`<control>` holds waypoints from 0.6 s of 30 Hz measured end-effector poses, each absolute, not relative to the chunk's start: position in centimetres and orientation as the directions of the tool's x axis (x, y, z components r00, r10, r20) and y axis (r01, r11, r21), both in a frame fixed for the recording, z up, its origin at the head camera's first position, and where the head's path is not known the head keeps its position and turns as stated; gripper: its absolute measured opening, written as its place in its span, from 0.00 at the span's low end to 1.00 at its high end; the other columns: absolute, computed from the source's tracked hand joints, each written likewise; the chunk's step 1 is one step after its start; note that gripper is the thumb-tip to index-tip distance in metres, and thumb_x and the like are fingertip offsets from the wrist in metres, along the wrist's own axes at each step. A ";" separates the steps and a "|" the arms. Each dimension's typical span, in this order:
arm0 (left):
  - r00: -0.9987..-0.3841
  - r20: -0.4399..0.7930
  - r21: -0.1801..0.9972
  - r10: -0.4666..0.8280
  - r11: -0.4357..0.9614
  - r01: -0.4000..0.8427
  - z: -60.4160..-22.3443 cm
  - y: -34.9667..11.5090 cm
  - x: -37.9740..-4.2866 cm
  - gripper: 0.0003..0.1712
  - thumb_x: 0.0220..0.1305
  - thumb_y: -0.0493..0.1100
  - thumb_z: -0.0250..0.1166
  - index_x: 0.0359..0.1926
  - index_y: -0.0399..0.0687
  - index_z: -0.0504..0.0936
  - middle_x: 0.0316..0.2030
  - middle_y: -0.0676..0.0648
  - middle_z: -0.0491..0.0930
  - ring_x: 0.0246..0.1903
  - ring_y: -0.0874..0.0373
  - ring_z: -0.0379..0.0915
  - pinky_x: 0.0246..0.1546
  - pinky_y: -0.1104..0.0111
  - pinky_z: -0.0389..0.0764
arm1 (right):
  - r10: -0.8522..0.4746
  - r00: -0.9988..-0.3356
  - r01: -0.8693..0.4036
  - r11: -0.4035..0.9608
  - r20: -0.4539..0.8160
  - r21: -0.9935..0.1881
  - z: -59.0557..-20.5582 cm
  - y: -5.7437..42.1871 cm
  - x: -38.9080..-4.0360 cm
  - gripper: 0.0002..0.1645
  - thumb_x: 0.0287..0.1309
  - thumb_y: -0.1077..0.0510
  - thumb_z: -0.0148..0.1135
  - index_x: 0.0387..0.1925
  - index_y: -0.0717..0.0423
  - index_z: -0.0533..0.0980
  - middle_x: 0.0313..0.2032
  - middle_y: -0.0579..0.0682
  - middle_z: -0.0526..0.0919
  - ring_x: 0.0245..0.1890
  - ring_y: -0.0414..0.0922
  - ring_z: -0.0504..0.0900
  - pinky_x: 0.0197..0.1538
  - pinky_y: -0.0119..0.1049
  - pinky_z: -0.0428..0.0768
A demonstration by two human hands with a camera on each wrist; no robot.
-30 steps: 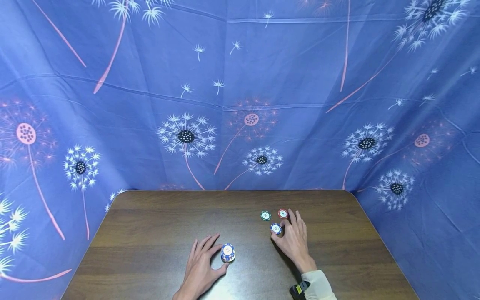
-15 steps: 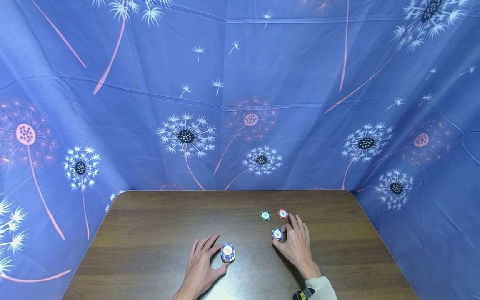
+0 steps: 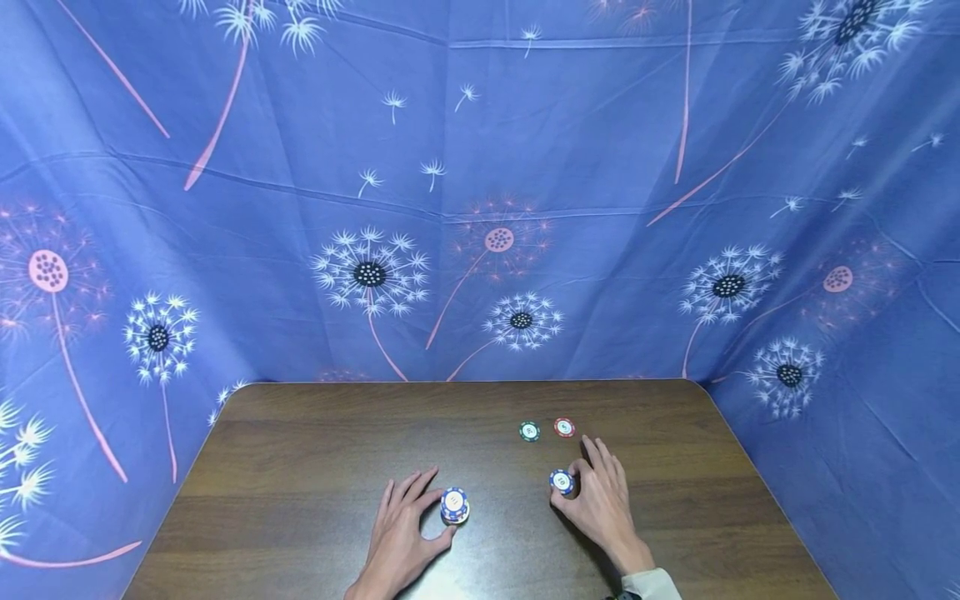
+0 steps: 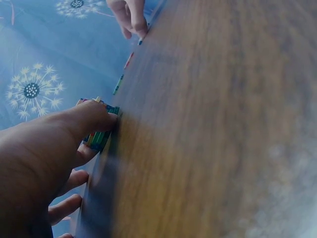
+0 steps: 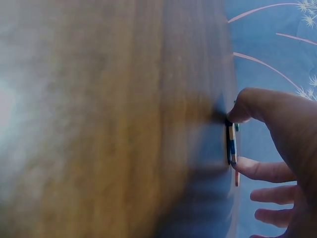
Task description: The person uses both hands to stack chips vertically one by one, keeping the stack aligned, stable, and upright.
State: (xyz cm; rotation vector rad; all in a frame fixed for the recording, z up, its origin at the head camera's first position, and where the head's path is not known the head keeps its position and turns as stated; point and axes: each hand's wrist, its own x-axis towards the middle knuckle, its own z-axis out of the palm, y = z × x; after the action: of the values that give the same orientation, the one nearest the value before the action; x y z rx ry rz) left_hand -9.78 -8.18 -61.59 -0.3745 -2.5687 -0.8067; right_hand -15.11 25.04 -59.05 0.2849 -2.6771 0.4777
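Observation:
On the table, my left hand [image 3: 401, 533] grips a stack of poker chips [image 3: 454, 502] between thumb and index finger; its top chip is blue and white. The left wrist view shows the stack's side [image 4: 100, 138] with several coloured edges. Farther right, my right hand [image 3: 603, 508] pinches a blue and white poker chip [image 3: 560, 481] by its rim. In the right wrist view that blue chip [image 5: 232, 144] appears edge-on between thumb and index finger, close to the table. Beyond the right hand lie a green chip [image 3: 529, 431] and a red chip [image 3: 564, 427], side by side and apart.
The brown wood-grain table [image 3: 315, 442] has rounded far corners. A blue cloth with a dandelion print [image 3: 600, 150] hangs behind it and along both sides.
My right hand has drawn the blue chip toward the near side and slightly right, away from the green and red chips. The left hand and its stack have stayed put.

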 end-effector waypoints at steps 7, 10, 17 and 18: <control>-0.880 0.458 0.489 0.127 0.790 0.369 -61.7 -8.2 -9.8 0.30 0.43 0.53 0.84 0.50 0.49 0.91 0.67 0.47 0.82 0.67 0.41 0.75 0.71 0.34 0.64 | -0.144 -0.876 -0.295 0.915 0.460 -0.275 -59.1 25.8 -14.2 0.20 0.36 0.50 0.81 0.27 0.51 0.78 0.66 0.70 0.79 0.69 0.71 0.73 0.67 0.72 0.71; -0.880 0.458 0.486 0.127 0.793 0.368 -61.7 -8.2 -9.7 0.30 0.43 0.53 0.84 0.50 0.49 0.91 0.67 0.47 0.82 0.67 0.41 0.75 0.71 0.34 0.64 | -0.154 -0.871 -0.306 0.913 0.466 -0.269 -59.0 26.0 -13.9 0.20 0.36 0.50 0.82 0.27 0.50 0.77 0.66 0.69 0.78 0.69 0.71 0.73 0.67 0.73 0.71; -0.887 0.444 0.485 0.127 0.798 0.357 -61.3 -8.2 -9.7 0.30 0.44 0.53 0.84 0.50 0.49 0.91 0.67 0.48 0.82 0.67 0.42 0.75 0.72 0.34 0.65 | -0.190 -0.857 -0.349 0.897 0.478 -0.270 -58.8 25.9 -13.3 0.21 0.35 0.49 0.83 0.25 0.47 0.77 0.67 0.68 0.78 0.70 0.71 0.72 0.66 0.75 0.70; -0.889 0.440 0.486 0.127 0.799 0.355 -61.3 -8.2 -9.7 0.30 0.44 0.53 0.84 0.50 0.49 0.91 0.67 0.48 0.81 0.67 0.42 0.75 0.72 0.34 0.65 | -0.198 -0.853 -0.359 0.894 0.483 -0.268 -58.8 25.7 -13.3 0.21 0.34 0.48 0.83 0.25 0.47 0.76 0.66 0.68 0.78 0.69 0.71 0.72 0.66 0.75 0.71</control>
State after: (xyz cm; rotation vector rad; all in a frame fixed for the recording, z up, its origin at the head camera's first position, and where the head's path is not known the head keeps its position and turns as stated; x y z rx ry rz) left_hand -9.71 -8.20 -61.27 -0.3637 -2.5984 -0.8110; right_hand -13.28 25.75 -58.77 0.4058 -2.6063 0.4873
